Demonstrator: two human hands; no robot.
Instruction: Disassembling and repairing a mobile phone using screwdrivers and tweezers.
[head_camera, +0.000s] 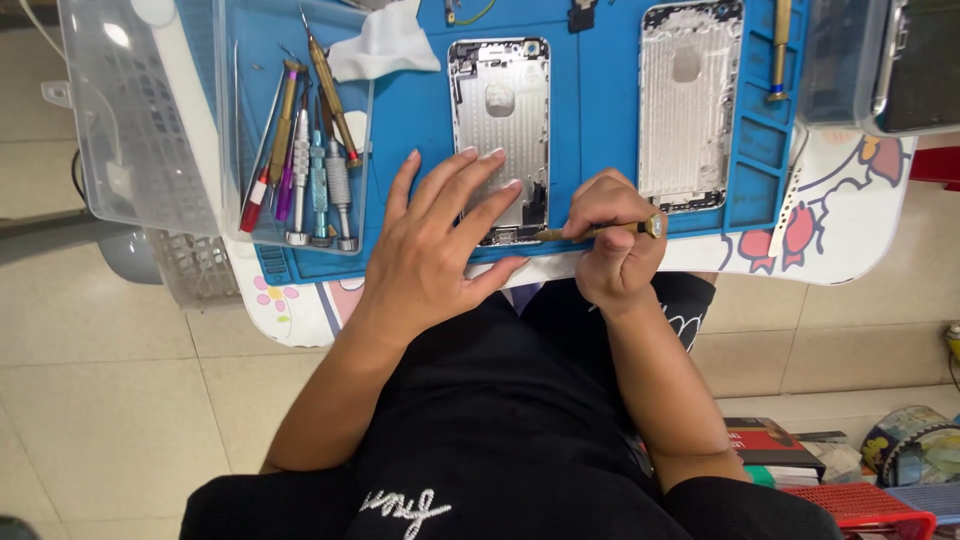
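— What are the hands doing?
— The left hand (440, 245), fingers spread, is pressing the silver phone housing (500, 125) near the blue mat's (600, 110) front edge. The right hand (612, 245) is closing its grip around a brass screwdriver (590, 232).

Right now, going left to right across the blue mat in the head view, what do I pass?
Clear plastic lid → row of screwdrivers → left hand → silver phone housing → right hand holding a brass screwdriver → second phone housing → clear box.
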